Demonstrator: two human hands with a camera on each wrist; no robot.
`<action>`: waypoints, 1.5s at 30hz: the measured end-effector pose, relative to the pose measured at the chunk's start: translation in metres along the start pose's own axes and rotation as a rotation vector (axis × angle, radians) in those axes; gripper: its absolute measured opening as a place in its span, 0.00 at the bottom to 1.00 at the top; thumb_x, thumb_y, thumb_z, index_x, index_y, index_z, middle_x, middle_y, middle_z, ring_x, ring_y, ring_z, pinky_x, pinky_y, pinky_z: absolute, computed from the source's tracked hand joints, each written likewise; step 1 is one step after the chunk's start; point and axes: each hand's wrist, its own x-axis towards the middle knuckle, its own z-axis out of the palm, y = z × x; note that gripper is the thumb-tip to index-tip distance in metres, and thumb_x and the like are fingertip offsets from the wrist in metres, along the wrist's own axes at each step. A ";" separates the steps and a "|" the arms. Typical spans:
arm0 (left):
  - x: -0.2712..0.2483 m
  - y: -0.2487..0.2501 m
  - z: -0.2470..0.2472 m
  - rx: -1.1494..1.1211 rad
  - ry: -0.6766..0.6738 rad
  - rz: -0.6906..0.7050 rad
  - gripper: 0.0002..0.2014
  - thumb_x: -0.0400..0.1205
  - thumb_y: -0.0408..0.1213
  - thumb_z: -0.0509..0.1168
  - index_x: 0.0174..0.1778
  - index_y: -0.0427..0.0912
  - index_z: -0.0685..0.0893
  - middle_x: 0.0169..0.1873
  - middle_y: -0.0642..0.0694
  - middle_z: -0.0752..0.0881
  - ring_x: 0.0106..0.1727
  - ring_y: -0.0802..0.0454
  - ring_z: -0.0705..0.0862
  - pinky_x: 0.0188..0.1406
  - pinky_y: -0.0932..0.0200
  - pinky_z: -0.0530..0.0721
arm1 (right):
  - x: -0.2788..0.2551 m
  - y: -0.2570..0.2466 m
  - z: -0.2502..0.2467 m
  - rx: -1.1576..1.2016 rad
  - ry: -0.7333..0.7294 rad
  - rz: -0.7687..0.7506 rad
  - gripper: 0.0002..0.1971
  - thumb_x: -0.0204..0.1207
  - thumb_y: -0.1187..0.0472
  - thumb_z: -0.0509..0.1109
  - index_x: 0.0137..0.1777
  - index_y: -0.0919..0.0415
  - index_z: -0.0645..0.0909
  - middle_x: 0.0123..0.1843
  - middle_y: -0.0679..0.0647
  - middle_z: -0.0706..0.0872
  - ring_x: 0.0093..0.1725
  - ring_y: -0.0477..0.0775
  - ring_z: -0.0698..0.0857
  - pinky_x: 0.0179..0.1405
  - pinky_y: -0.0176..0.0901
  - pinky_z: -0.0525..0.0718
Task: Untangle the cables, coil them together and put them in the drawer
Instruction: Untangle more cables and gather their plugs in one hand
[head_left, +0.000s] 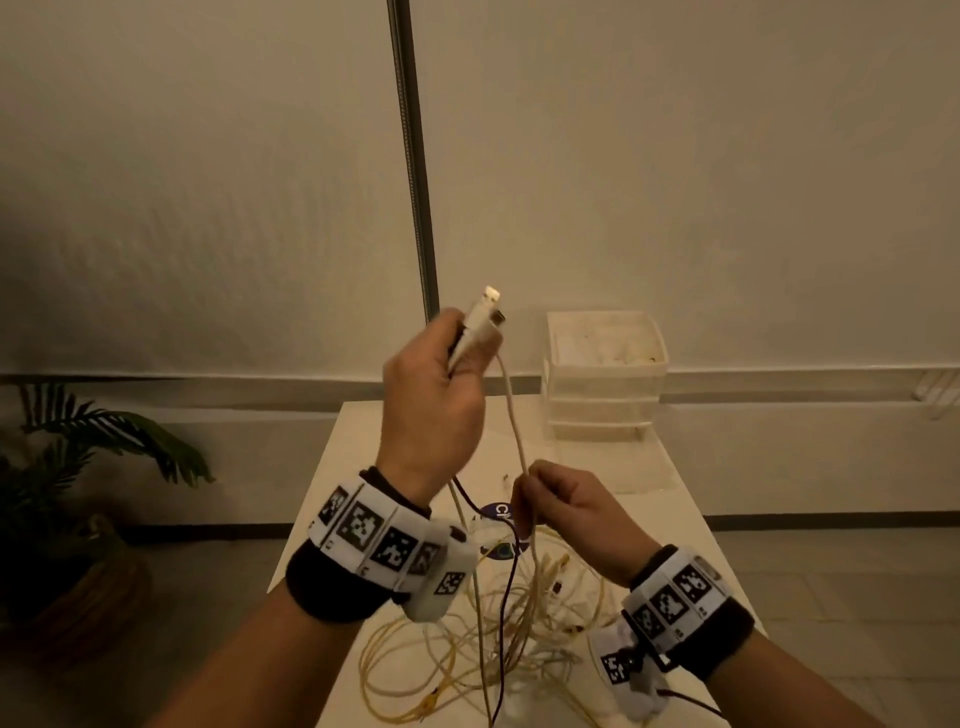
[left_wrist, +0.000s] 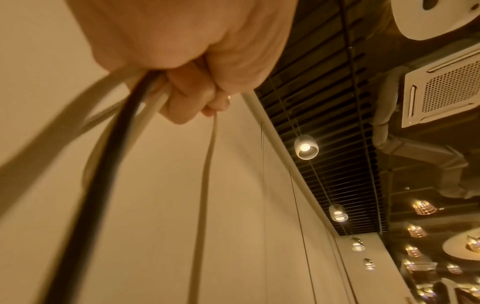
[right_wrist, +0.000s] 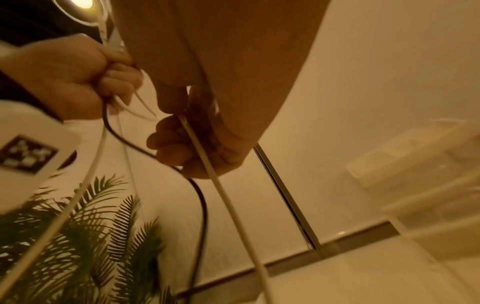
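My left hand (head_left: 457, 358) is raised above the table and grips a bunch of cable ends, with a white USB plug (head_left: 485, 304) sticking up from the fist. A white cable (head_left: 514, 415) runs down from it to my right hand (head_left: 535, 493), which pinches that cable lower down. A dark cable (head_left: 506, 597) also hangs from the left fist. The rest lies as a tangle of cables (head_left: 498, 639) on the white table (head_left: 332, 467). In the wrist views the left hand (left_wrist: 192, 96) closes round white and dark cables (left_wrist: 109, 144), and the right hand (right_wrist: 187, 144) holds a white cable (right_wrist: 226, 201).
A translucent drawer unit (head_left: 605, 374) stands at the table's far right, its top drawer pulled open. A metal pole (head_left: 415, 182) rises behind the table. A potted palm (head_left: 78, 467) stands on the floor at the left. A small purple tag (head_left: 498, 512) lies among the cables.
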 end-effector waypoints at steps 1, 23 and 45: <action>0.007 0.002 -0.007 -0.004 0.060 0.006 0.10 0.84 0.48 0.62 0.38 0.52 0.77 0.27 0.54 0.74 0.26 0.51 0.70 0.24 0.45 0.73 | -0.003 0.010 0.001 -0.026 -0.006 0.016 0.15 0.87 0.62 0.57 0.40 0.60 0.80 0.34 0.58 0.84 0.35 0.55 0.82 0.42 0.50 0.82; -0.040 -0.038 0.012 0.175 -0.470 -0.210 0.05 0.84 0.38 0.65 0.51 0.53 0.85 0.33 0.52 0.86 0.34 0.57 0.81 0.31 0.67 0.74 | -0.009 -0.024 0.000 0.025 0.208 0.014 0.11 0.84 0.66 0.61 0.45 0.67 0.83 0.31 0.60 0.83 0.32 0.59 0.83 0.39 0.50 0.85; -0.004 -0.014 -0.032 0.128 -0.062 -0.093 0.19 0.83 0.37 0.67 0.71 0.52 0.78 0.44 0.59 0.84 0.31 0.55 0.81 0.25 0.63 0.79 | -0.004 0.015 0.007 0.013 0.229 0.056 0.12 0.85 0.68 0.59 0.45 0.65 0.83 0.31 0.57 0.82 0.31 0.55 0.80 0.38 0.50 0.81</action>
